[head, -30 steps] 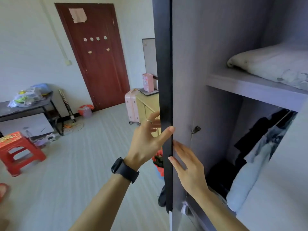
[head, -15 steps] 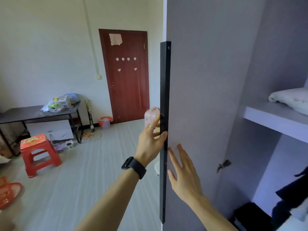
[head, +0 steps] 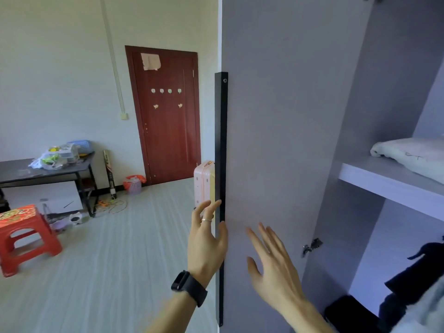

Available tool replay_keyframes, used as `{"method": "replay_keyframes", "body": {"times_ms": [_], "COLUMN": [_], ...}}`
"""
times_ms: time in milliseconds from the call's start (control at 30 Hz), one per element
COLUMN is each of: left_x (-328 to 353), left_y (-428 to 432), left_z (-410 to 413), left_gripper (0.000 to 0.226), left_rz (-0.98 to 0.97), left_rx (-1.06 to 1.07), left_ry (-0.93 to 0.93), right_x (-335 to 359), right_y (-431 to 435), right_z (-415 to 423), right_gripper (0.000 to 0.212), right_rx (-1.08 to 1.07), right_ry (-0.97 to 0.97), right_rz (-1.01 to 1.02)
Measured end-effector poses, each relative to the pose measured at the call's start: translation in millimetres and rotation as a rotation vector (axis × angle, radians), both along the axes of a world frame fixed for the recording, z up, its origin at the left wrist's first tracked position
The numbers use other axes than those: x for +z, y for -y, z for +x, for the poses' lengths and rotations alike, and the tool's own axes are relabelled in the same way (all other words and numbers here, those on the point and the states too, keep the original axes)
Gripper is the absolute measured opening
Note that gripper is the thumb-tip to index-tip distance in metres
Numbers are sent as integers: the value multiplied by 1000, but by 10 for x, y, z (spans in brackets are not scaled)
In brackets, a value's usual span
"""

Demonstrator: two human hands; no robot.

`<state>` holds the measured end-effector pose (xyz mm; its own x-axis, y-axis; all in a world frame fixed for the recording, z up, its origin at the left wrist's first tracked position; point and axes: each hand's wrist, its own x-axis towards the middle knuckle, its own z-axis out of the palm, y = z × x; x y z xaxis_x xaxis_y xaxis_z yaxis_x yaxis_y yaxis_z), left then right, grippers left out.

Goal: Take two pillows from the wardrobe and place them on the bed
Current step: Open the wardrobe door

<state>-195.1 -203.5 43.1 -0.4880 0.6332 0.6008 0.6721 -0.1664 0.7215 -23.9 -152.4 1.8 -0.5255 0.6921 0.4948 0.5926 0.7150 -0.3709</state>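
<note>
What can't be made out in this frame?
Bed: outside the head view.
Bedding on the shelf: cut off by the right edge, so the pillow count is unclear.
Left hand: the door's black edge hides whether it grips.
Right hand: open, but contact with the door is unclear from this angle.
Clothes: cut off by the lower right corner.

We see the wardrobe (head: 384, 104) open, grey inside, door (head: 276, 140) swung wide with a black strip (head: 221, 145) down its edge. One whitish pillow (head: 413, 156) lies flat on the upper shelf (head: 384, 186), cut off by the frame's right edge.
</note>
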Motion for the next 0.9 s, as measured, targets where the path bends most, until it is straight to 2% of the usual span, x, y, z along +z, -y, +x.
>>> {"method": "replay_keyframes", "body": {"times_ms": [100, 200, 367, 467, 633, 900], "left_x": [-478, -859, -1076, -974, -658, 260], "left_y": [162, 267, 199, 60, -146, -793], "left_z": [367, 854, 1712, 2230, 2999, 3575], "left_gripper": [55, 54, 51, 48, 44, 46], "left_rz": [-64, -260, -454, -451, -376, -215], "left_rx": [-87, -253, -556, -718, -872, -996], "left_ry": [-2, -24, -80, -123, -174, -83], "right_x": [-157, -381, -599, -488, -92, 960], "right_y": [279, 605, 1088, 1241, 1349, 974], "right_z": [521, 1138, 2135, 2633, 3294, 3733], "right_gripper": [67, 63, 54, 48, 43, 50], "right_rx": [-62, -198, -483, -644, -834, -1065], "right_ry": [-70, -105, -101, -86, -92, -126], "right_rz": [-31, -98, -173, -125, 47, 360]}}
